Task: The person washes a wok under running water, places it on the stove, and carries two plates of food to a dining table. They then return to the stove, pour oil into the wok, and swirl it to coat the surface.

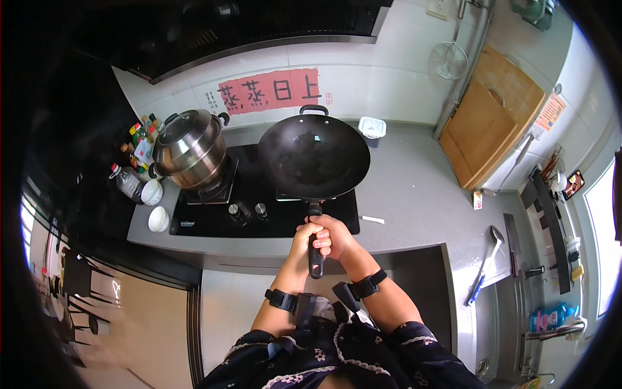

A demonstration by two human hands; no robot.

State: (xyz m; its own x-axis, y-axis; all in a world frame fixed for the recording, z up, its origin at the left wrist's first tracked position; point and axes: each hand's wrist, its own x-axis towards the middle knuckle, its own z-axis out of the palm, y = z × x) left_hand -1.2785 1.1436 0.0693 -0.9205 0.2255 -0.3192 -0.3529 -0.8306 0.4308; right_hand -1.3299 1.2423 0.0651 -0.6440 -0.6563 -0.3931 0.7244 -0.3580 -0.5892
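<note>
A large black wok [316, 160] is over the right burner of the black glass gas hob [286, 226]. Its inside looks dark, with a small bright reflection and nothing else I can make out. Both my hands grip its long black handle, my left hand [305, 239] on the left side and my right hand [335, 234] on the right. The handle's holed end sticks out below my fingers. Whether the wok rests on the burner or is held just above it, I cannot tell. Most of that burner is hidden under it.
A lidded steel steamer pot [192, 150] stands on the left burner, beside bottles and white bowls [158, 219]. A white-handled utensil [372, 220] and a lidded container [372, 127] lie right of the hob. Cutting boards [486, 121], a ladle [486, 262] and a knife [511, 240] are farther right, near the sink [495, 326].
</note>
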